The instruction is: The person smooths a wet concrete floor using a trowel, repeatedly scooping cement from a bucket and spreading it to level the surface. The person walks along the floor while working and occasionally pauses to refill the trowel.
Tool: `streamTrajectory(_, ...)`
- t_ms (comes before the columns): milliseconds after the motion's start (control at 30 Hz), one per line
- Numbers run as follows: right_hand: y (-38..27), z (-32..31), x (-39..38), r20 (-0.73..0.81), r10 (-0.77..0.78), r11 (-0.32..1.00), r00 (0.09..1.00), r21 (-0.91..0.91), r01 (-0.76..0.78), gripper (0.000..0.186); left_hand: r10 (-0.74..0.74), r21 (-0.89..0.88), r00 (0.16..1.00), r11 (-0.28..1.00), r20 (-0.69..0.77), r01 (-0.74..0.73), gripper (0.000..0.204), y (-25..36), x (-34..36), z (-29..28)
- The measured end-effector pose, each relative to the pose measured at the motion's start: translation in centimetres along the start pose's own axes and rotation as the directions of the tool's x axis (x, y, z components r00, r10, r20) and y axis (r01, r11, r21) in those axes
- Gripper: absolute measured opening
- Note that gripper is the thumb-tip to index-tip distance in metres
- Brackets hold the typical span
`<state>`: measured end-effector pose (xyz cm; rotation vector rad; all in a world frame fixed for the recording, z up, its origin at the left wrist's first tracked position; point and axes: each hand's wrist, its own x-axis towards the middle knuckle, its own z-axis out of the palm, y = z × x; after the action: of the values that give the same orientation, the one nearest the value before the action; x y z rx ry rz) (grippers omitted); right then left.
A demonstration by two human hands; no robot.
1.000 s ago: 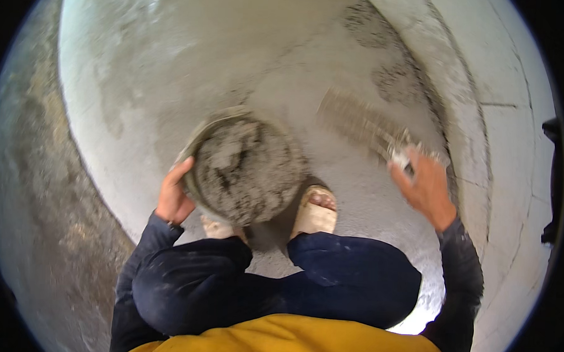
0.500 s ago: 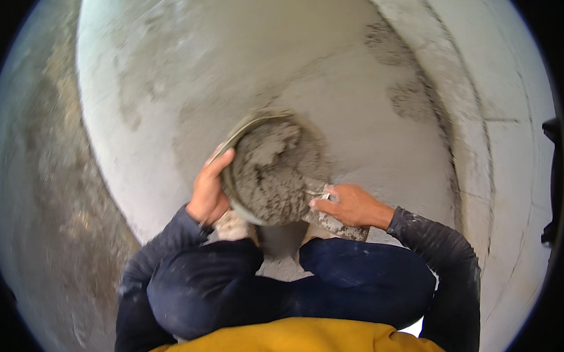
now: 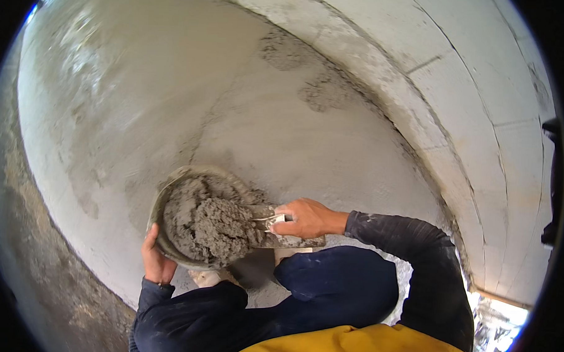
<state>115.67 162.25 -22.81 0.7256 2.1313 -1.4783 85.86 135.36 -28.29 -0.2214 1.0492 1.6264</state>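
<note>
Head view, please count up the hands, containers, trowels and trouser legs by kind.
Bare hands, left hand and right hand: 2
Round container holding grey mortar: 1
Flat, mortar-smeared trowel: 1
Dark blue trouser legs: 2
Total: 6

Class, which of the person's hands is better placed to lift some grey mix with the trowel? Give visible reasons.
The right hand seems better placed: it grips the trowel, with grey mix heaped at the tool's far end. The left hand is busy holding the bucket at its side.
</note>
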Motion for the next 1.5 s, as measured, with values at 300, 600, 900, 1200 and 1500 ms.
streamTrajectory(300,9.7,-6.7,-9.7,-0.329,0.224,0.959,0.917,0.240,-0.148,0.059,-0.067,0.027,0.993,0.997,-0.100,0.070,0.051,0.2,0.8,-1.8)
streamTrajectory(600,24.5,-13.1,-16.4,-0.920,0.297,0.494,0.255,-0.080,-0.866,0.060,-0.068,0.014,0.993,0.997,-0.096,0.069,0.050,0.3,0.7,-1.1)
streamTrajectory(900,27.3,-3.0,-12.0,-0.864,0.474,0.791,-0.170,0.503,-0.348,0.064,-0.033,0.056,0.996,0.998,-0.079,0.037,0.048,0.4,0.4,-0.2)
streamTrajectory(1200,30.9,-3.4,-0.9,-0.382,0.921,0.275,0.075,0.776,0.568,0.050,-0.083,0.082,0.993,0.993,-0.087,0.090,0.052,0.6,0.9,-0.8)
streamTrajectory(1500,24.7,-12.9,7.5,-0.641,0.662,0.661,0.390,0.743,0.100,0.070,-0.068,0.078,0.992,0.994,-0.102,0.076,0.051,0.7,1.2,-1.6)
